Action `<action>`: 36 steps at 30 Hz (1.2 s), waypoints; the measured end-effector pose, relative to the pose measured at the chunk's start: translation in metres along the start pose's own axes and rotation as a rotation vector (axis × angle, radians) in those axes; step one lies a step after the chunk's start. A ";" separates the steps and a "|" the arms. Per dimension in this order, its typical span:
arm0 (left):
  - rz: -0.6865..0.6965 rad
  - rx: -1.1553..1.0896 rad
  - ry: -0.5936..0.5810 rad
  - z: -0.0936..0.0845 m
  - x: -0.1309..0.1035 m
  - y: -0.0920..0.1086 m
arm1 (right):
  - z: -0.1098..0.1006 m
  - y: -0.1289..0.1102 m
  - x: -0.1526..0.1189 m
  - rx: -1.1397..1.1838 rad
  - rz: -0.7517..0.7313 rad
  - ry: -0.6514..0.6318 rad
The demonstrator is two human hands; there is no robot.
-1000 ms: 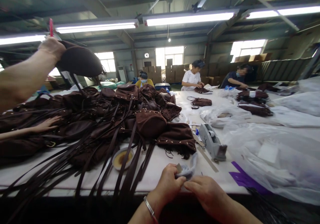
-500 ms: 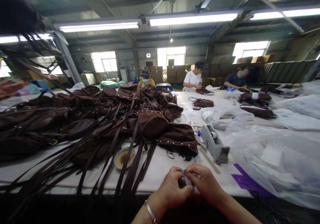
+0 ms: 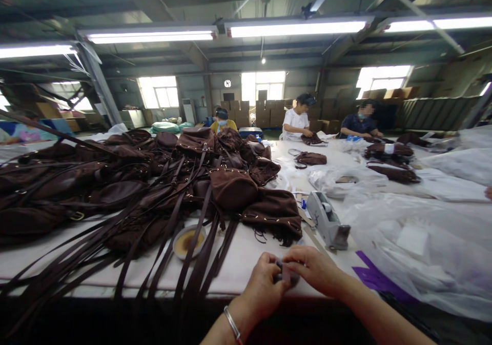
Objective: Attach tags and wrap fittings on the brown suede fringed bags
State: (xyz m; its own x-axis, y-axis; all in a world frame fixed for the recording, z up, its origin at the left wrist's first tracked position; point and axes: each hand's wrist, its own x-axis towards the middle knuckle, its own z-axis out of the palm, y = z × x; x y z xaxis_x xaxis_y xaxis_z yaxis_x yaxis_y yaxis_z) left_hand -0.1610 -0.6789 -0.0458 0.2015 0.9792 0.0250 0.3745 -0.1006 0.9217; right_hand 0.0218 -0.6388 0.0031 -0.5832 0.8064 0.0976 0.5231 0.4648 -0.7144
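Left hand (image 3: 265, 286) and right hand (image 3: 313, 268) pinching one small grey piece (image 3: 285, 273) — table (image 3: 246, 263) edge

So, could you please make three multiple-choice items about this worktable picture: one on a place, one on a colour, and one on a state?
1. Where does the grey tape dispenser stand?
A. right of the brown suede bag
B. on top of the pile of bags
C. at the far end of the table

2. What colour are the long straps that hang over the near table edge?
A. white
B. dark brown
C. blue

3. What are the left hand and the right hand doing?
A. lying flat and apart on the table
B. pinching one small pale piece between them
C. lifting a bag

Answers:
1 A, it sits on the white table just right of that bag.
2 B, they match the dark brown bags.
3 B, the fingertips of both hands meet on the piece.
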 end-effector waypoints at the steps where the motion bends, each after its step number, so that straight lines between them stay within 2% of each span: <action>1: 0.010 0.004 -0.001 0.000 0.000 0.000 | -0.002 -0.002 0.002 -0.038 0.009 -0.018; 6: 0.045 0.053 -0.014 0.000 -0.003 0.004 | -0.003 -0.007 0.009 -0.135 0.033 -0.081; 9: 0.006 0.064 -0.002 0.001 -0.004 0.005 | 0.003 -0.006 0.009 -0.219 -0.007 -0.053; 14: -0.068 0.073 0.033 0.004 -0.002 0.003 | 0.023 0.006 0.002 -0.575 -0.238 0.089; 17: -0.116 0.082 0.042 0.003 -0.001 0.003 | 0.024 0.007 -0.005 -0.652 -0.383 0.067; 19: -0.152 0.098 0.043 0.001 -0.001 0.006 | 0.017 0.003 -0.009 -0.588 -0.404 0.005; 22: -0.165 0.118 0.030 0.000 -0.001 0.011 | 0.005 -0.005 -0.009 -0.339 -0.303 -0.064; 26: -0.113 0.087 0.003 0.004 -0.003 0.011 | 0.002 -0.007 -0.002 -0.032 -0.053 -0.021; 30: -0.083 0.088 0.014 0.005 -0.004 0.008 | 0.005 -0.005 0.003 -0.069 0.121 -0.018; 36: -0.049 0.117 -0.039 0.003 -0.005 0.012 | 0.002 -0.006 0.010 -0.098 0.143 -0.172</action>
State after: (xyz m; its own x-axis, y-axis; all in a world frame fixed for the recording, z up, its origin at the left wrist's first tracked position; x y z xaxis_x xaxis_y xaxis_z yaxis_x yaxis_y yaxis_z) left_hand -0.1549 -0.6857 -0.0361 0.2147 0.9760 -0.0366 0.4872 -0.0745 0.8701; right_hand 0.0118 -0.6344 0.0070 -0.5918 0.7964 -0.1246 0.6606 0.3906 -0.6411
